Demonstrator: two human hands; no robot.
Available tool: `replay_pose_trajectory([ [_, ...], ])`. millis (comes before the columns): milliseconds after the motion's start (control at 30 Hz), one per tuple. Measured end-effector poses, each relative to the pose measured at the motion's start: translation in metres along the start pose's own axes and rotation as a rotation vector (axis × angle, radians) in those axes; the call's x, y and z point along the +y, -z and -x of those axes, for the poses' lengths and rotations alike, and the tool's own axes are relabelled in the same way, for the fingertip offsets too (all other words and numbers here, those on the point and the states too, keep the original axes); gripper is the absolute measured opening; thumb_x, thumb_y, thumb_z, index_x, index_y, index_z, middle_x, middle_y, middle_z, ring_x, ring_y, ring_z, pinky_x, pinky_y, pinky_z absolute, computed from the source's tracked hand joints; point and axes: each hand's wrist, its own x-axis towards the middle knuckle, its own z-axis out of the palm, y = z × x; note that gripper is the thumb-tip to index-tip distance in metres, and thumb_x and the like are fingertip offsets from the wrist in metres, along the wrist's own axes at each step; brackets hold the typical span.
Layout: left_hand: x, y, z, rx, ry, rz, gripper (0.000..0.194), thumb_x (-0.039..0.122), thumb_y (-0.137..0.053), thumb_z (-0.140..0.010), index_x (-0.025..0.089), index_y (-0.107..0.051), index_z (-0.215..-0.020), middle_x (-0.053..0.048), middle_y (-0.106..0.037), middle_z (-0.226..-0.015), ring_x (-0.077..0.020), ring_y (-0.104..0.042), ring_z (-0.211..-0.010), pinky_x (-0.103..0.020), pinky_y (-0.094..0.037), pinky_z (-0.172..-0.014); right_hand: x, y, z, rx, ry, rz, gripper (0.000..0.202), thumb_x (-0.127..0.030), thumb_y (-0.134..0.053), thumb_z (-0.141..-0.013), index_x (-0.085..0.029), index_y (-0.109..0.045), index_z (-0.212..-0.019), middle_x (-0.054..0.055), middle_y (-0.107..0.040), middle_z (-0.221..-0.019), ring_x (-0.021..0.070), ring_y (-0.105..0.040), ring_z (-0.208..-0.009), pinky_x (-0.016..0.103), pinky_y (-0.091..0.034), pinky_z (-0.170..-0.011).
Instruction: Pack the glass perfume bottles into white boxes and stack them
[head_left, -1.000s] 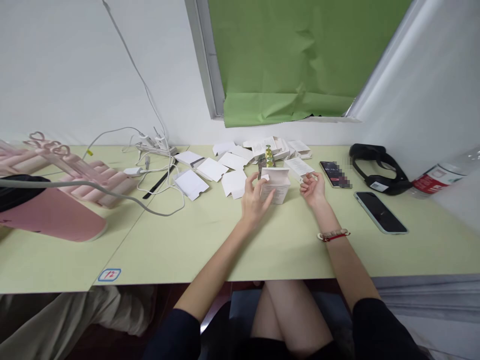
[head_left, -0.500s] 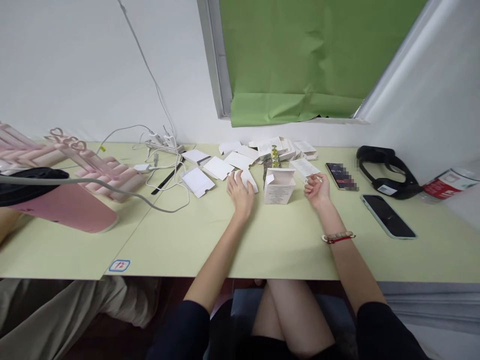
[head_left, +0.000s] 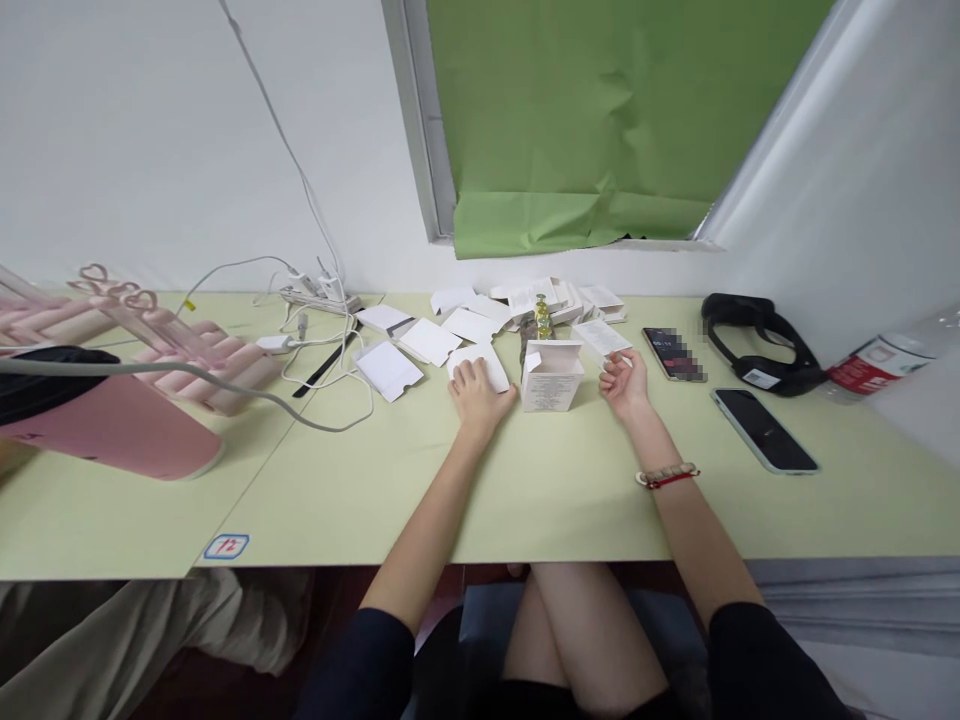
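The left hand (head_left: 478, 398) rests, thumb and fingers apart, on a flat white cardboard piece (head_left: 489, 366). Just to its right, a white cardboard box (head_left: 551, 392) with printed text and an open top stands upright on the pale yellow-green tabletop (head_left: 547, 490), between the two hands. The right hand (head_left: 624, 383) lies right of the box, fingers loosely curled; whether they hold anything, I cannot tell. Just beyond them lies a printed white carton (head_left: 600, 336). A shiny yellow-green knobbly object (head_left: 541, 310) shows just on the box's far side.
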Motion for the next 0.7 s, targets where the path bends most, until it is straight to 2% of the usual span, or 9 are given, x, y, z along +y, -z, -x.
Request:
replay_pose_trajectory([
  [167, -0.0025, -0.0031, -0.004, 0.087, 0.045, 0.054, 0.068, 0.044, -0.058, -0.068, 0.017, -0.039, -0.127, -0.016, -0.034, -0.134, -0.0306, -0.027, -0.128, -0.043, -0.026, -0.101, 0.0002, -0.0015, 0.0, 0.009, 0.001, -0.003, 0.013, -0.029, -0.042, -0.073, -0.018, -0.047, -0.068, -0.01, -0.036, -0.043, 0.0028, -0.026, -0.03, 0.013, -0.019, -0.03],
  [267, -0.0036, -0.004, -0.0038, 0.037, 0.098, 0.095, 0.073, 0.05, -0.058, -0.068, 0.015, -0.037, -0.129, -0.019, -0.034, -0.133, -0.0324, -0.028, -0.127, -0.045, -0.027, -0.101, -0.0002, -0.0027, 0.0014, 0.0, 0.004, -0.006, 0.012, -0.03, -0.043, -0.072, -0.018, -0.047, -0.068, -0.011, -0.035, -0.043, 0.0025, -0.027, -0.03, 0.013, -0.02, -0.03],
  [367, -0.0027, -0.0029, -0.0027, -0.009, 0.084, 0.129, 0.076, 0.049, -0.06, -0.067, 0.017, -0.034, -0.131, -0.02, -0.034, -0.132, -0.0327, -0.031, -0.126, -0.045, -0.029, -0.099, -0.0002, -0.0039, 0.0027, -0.013, -0.002, -0.003, 0.013, -0.031, -0.046, -0.07, -0.019, -0.046, -0.068, -0.011, -0.034, -0.043, 0.0022, -0.027, -0.03, 0.013, -0.02, -0.031],
  [567, -0.0019, 0.0013, -0.0041, 0.049, 0.132, 0.174, 0.069, 0.034, -0.065, -0.062, 0.02, -0.041, -0.124, -0.017, -0.034, -0.133, -0.0322, -0.037, -0.121, -0.044, -0.031, -0.098, -0.0009, -0.0048, 0.0023, -0.037, -0.005, 0.009, 0.015, -0.034, -0.048, -0.069, -0.019, -0.046, -0.069, -0.012, -0.034, -0.043, 0.0024, -0.027, -0.03, 0.013, -0.02, -0.031],
  [700, -0.0031, 0.0048, -0.0052, 0.133, 0.169, 0.279, 0.05, 0.032, -0.06, -0.066, 0.023, -0.05, -0.114, -0.011, -0.042, -0.126, -0.0296, -0.044, -0.115, -0.044, -0.033, -0.097, -0.0033, -0.0059, 0.0054, -0.057, 0.006, -0.004, 0.015, -0.034, -0.047, -0.07, -0.019, -0.046, -0.069, -0.012, -0.032, -0.043, 0.0024, -0.027, -0.03, 0.013, -0.02, -0.031],
])
